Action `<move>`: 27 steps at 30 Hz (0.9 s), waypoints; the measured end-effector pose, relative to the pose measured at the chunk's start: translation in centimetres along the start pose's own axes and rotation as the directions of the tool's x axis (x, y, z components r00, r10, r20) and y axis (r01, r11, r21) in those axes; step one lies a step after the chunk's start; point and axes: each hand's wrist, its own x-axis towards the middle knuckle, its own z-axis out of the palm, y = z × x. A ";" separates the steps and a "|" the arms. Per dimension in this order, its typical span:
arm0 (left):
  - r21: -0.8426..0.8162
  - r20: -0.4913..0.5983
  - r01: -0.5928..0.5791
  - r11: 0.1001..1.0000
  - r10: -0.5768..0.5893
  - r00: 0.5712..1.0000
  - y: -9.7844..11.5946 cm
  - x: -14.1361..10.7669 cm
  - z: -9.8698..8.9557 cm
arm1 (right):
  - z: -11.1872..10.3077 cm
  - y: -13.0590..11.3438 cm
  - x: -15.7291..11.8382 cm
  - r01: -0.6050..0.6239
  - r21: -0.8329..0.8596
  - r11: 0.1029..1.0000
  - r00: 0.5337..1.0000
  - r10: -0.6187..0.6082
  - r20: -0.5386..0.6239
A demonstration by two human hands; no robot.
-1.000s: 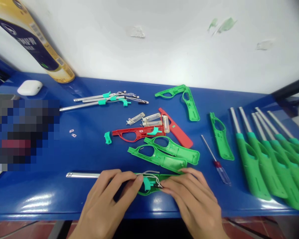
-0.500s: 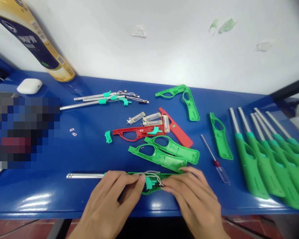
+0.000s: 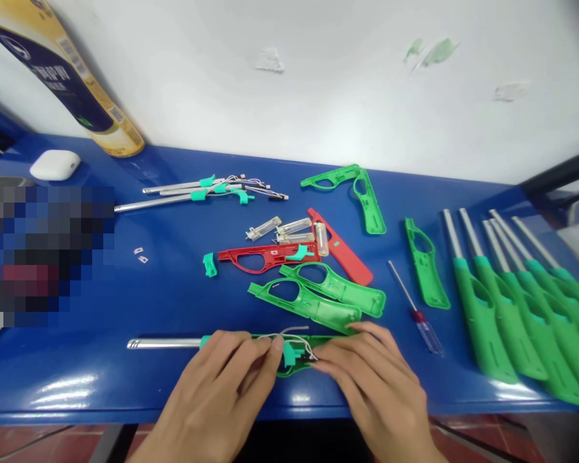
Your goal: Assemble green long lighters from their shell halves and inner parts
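Note:
At the table's front edge lies an open green lighter shell half [image 3: 325,338] with a metal tube [image 3: 164,344] pointing left. My left hand [image 3: 222,386] is closed over the shell's left part, thumb and fingers pressing near the white wires [image 3: 296,338]. A teal trigger [image 3: 288,355] sits in the shell just right of the left thumb. My right hand [image 3: 381,379] pinches the small black igniter [image 3: 309,359] at the wire ends, its other fingers resting over the shell's right end. Both palms hide much of the shell.
Beyond my hands lie green shell halves [image 3: 313,302], red shell halves [image 3: 350,260] and clear fuel tanks [image 3: 294,226]. Tube assemblies [image 3: 159,202] are at the back left. A screwdriver [image 3: 427,331] and several assembled green lighters [image 3: 487,328] lie right. A tall bottle [image 3: 96,109] stands back left.
The view shifts very slightly. My left thumb and the tube move marginally; both hands keep their hold on the same lighter parts.

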 end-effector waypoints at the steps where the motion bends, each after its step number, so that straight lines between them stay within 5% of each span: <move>1: 0.005 -0.012 0.000 1.000 0.000 1.000 0.1 0.1 -0.1 | 0.0 0.0 0.0 -0.001 -0.002 1.000 1.000 0.001 0.000; 13: 0.257 0.251 -0.064 0.964 -0.003 0.968 0.9 -2.1 -0.4 | -0.2 -0.1 0.1 0.003 -0.019 1.000 1.000 -0.003 -0.007; 18: 0.256 0.224 -0.020 0.966 -0.039 0.974 1.2 -1.8 -0.3 | -0.3 0.1 0.2 0.029 -0.028 0.999 0.999 -0.030 -0.020; 27: 0.294 0.019 0.043 0.955 -0.051 0.999 2.0 -1.3 0.4 | -0.3 0.1 0.0 0.036 -0.016 0.999 0.999 -0.036 -0.015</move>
